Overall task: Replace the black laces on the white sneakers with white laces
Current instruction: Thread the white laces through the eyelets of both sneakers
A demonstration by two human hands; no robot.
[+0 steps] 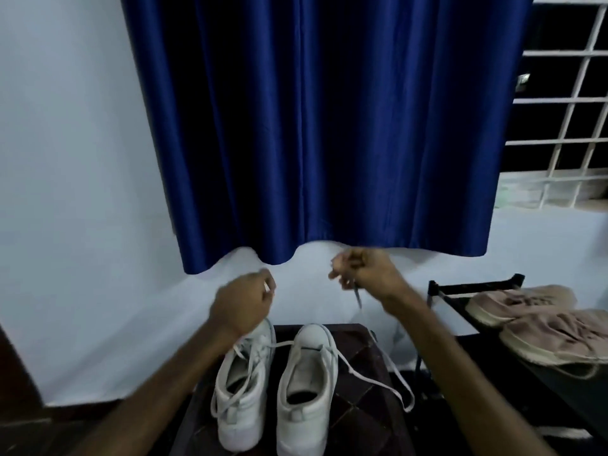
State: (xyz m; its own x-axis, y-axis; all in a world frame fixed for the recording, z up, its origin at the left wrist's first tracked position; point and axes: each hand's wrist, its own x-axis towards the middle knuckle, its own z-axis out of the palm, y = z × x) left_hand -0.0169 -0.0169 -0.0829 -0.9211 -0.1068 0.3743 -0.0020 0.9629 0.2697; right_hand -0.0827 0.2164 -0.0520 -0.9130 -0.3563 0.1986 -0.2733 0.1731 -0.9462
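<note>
Fingers of the left hand (241, 304), above the dark chequered stool (362, 413), curl and pinch a white lace tip (266, 287). Two white leather sneakers (309, 343) stand side by side on the stool, a flat white lace (360, 376) trailing across it. Above the stool's far edge, the blurred right hand (365, 274) pinches a thin greyish lace end (357, 297) in curled fingers.

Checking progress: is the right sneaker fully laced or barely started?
Barely started: the lace crosses the right sneaker only near its toe, then hangs slack toward the right hand.
</note>
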